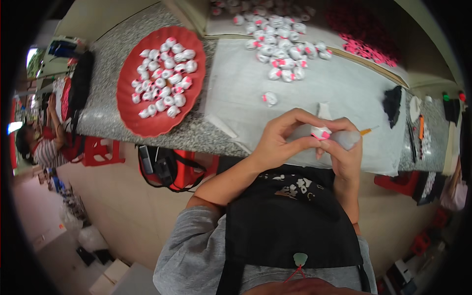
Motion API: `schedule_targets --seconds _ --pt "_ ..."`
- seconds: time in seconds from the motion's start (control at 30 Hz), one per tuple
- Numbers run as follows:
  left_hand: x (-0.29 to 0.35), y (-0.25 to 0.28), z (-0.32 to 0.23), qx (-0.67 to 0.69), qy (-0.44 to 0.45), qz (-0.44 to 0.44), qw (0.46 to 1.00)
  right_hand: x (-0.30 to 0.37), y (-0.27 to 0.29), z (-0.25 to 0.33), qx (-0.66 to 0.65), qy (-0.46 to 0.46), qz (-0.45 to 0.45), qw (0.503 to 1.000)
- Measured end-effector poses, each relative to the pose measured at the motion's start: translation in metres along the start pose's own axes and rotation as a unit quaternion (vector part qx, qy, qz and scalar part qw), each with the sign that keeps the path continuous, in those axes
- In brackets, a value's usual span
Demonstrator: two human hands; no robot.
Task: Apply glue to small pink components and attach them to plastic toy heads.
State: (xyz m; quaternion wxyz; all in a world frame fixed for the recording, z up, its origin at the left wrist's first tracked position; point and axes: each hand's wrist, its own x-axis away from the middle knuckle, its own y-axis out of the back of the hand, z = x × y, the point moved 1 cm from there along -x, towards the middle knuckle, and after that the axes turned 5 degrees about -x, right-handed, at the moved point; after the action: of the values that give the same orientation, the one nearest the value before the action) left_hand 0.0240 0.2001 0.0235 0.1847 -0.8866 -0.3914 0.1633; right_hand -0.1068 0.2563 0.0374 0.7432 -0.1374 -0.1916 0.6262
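Near the speckled bench's (105, 66) front edge, the left hand (285, 135) and right hand (347, 153) pinch a rounded white-and-pink piece (320, 132); the right also grips a translucent bottle (348, 139). Similar pieces (282, 46) heap toward the back edge; left, a scalloped red plate (129, 110).

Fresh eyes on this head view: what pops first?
Likely the red dish at left, filled with small white-and-pink pieces. Next, the heap of similar pieces at top centre and the bright pink pile at top right. At centre, the left hand and right hand hold one piece.
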Motion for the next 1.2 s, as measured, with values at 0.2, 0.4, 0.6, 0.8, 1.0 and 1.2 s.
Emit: schedule_targets --seconds 0.2,0.4,0.6,0.8,1.0,1.2 --pt "0.0 0.002 -0.001 -0.061 -0.023 0.014 0.998 0.004 0.003 -0.005 -0.023 0.013 -0.01 1.0" --pt "0.009 0.045 -0.039 -0.427 -0.235 -0.254 0.835 -0.014 -0.015 0.002 0.034 -0.013 -0.012 0.999" --pt "0.004 0.07 -0.059 -0.667 -0.197 -0.249 0.674 -0.011 0.012 -0.007 -0.033 0.051 -0.041 0.997" --pt "-0.005 0.044 -0.015 -0.654 -0.053 -0.104 0.747 -0.001 0.016 -0.005 0.035 0.028 -0.036 0.998" --pt "-0.007 0.033 -0.015 -0.338 -0.005 -0.165 0.926 0.004 0.025 0.002 0.05 0.068 -0.039 0.996" --pt "-0.018 0.024 -0.013 -0.14 -0.027 -0.07 0.987 0.02 0.035 0.016 0.019 0.106 -0.123 0.987"
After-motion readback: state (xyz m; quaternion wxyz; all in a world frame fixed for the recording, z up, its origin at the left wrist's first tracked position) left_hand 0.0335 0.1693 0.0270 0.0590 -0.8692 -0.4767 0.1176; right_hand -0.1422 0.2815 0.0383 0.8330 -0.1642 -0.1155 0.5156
